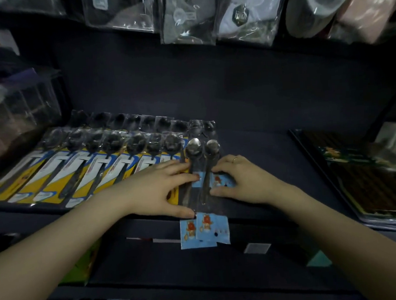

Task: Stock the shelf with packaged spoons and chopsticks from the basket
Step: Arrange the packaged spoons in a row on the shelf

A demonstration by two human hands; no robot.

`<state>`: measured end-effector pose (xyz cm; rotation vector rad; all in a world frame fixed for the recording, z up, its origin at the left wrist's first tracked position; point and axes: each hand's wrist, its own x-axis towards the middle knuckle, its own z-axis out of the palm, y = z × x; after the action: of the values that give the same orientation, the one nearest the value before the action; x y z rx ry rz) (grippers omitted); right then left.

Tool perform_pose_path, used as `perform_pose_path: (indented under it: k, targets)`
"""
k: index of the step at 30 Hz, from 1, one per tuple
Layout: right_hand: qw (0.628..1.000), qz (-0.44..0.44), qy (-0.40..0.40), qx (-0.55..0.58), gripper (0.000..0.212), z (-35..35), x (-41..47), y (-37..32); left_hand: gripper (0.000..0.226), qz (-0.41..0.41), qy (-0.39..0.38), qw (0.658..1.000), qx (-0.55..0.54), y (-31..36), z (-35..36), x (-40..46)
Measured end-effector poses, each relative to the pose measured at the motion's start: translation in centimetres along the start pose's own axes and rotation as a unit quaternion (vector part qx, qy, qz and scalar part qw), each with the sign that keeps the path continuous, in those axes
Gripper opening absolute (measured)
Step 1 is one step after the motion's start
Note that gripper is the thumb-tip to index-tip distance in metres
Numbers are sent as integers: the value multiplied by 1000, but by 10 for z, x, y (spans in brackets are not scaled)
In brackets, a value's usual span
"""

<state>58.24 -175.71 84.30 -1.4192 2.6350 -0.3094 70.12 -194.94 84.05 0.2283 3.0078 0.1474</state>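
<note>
Lying on the dark shelf (272, 160), two clear spoon packs (199, 172) are seen side by side, long axes running front to back, bowls pointed toward the shelf's rear, blue card ends overhanging the front edge. The packs are flanked by both hands: the left hand (158, 188) is laid flat at their left side, fingers straight, thumb at the front edge; the right hand (246, 181) is pressed on their right side, fingers lightly bent over a blue label. To the left, a front row of seven yellow-carded spoon packs (84, 175) is aligned the same way, with a darker rear row (143, 122) behind, its count unclear. A dark patterned pack (361, 179) is seen far right. Bagged goods (186, 16) are hung above.
</note>
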Motion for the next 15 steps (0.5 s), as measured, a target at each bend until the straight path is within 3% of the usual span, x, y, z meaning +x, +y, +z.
perform_pose_path:
  k: [4, 8, 13, 15]
  targets:
    - [1000, -23, 17, 14, 48, -5, 8, 2, 85, 10, -13, 1000, -3, -3, -6, -1]
    - [990, 4, 129, 49, 28, -20, 48, 24, 91, 3, 45, 998, -50, -6, -16, 5]
    - [998, -22, 53, 40, 36, -36, 112, 50, 46, 4, 115, 993, 8, -23, -40, 63]
    - [995, 18, 87, 35, 30, -34, 137, 62, 37, -15, 139, 990, -9, -43, -51, 95]
